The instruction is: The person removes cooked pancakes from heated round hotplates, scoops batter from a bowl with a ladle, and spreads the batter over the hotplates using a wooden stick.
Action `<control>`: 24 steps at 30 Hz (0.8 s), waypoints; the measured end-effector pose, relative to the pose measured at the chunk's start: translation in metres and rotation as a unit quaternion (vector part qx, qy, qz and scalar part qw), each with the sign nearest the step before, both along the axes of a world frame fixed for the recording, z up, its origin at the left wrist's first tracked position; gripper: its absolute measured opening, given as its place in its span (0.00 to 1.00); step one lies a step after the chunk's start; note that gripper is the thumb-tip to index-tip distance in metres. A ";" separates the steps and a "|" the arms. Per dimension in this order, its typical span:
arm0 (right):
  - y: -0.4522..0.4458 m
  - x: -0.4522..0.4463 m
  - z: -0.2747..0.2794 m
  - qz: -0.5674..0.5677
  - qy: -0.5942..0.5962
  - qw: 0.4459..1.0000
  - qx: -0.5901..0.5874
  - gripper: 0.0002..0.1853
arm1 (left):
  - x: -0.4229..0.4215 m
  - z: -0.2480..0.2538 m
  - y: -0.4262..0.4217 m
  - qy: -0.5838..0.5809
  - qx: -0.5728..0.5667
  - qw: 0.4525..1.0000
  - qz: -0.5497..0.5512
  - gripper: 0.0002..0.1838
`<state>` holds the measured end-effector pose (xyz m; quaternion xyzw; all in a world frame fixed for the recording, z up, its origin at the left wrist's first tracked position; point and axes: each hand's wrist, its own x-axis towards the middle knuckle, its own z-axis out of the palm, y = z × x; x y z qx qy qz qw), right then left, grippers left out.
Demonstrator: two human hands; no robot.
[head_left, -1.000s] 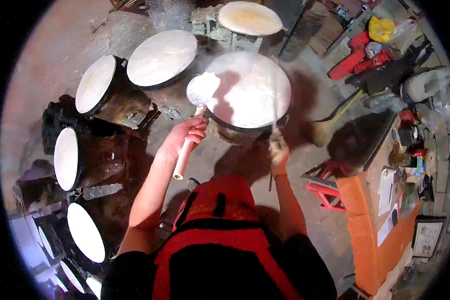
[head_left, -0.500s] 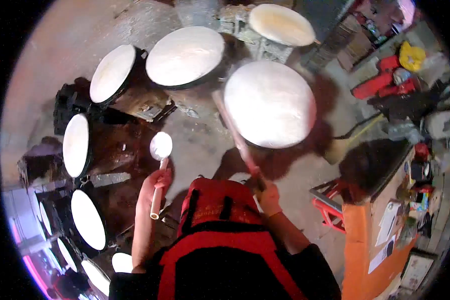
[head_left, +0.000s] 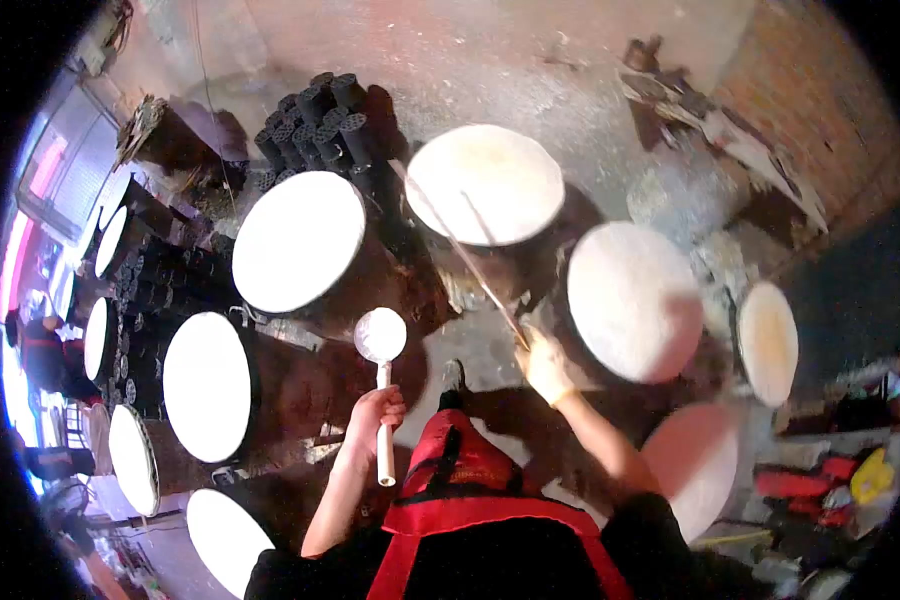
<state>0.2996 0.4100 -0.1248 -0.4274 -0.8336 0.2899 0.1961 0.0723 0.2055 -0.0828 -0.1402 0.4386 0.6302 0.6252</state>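
My left hand is closed around the pale handle of a ladle, whose round bowl is coated white. My right hand grips a long thin stick. The stick slants up and left, its far end by the left edge of a round white pan. A shadow of the stick falls on that pan. Left of it is another white pan, beyond the ladle's bowl. To the right of my right hand lies a white-coated pan with a shadow on its lower part.
Black honeycomb briquettes stand stacked behind the pans. More white pans line the left side. A smaller pan and a reddish-lit pan are at right. A person appears at far left. Red and yellow items lie lower right.
The view has turned left, bringing the briquettes into sight and moving the orange-sided table out. Both hands keep their tools; the stick now reaches toward a different pan.
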 end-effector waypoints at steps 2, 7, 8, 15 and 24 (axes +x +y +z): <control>0.038 -0.055 -0.009 0.041 -0.079 0.995 0.041 0.21 | -0.017 -0.006 0.005 -0.029 0.043 0.998 0.023 0.03; 0.122 -0.222 0.001 0.074 -0.266 0.953 0.123 0.38 | -0.066 0.044 0.051 0.101 -0.032 0.993 0.054 0.09; 0.132 -0.244 -0.015 0.069 -0.244 0.954 0.158 0.44 | -0.071 0.041 0.053 0.093 -0.026 0.993 0.067 0.09; 0.184 -0.273 -0.015 0.055 -0.180 0.974 0.129 0.18 | -0.099 0.040 0.081 0.082 -0.020 0.992 0.095 0.10; 0.298 -0.035 0.191 -0.174 0.287 0.942 -0.024 0.15 | -0.098 0.043 0.137 0.035 0.053 0.998 0.016 0.10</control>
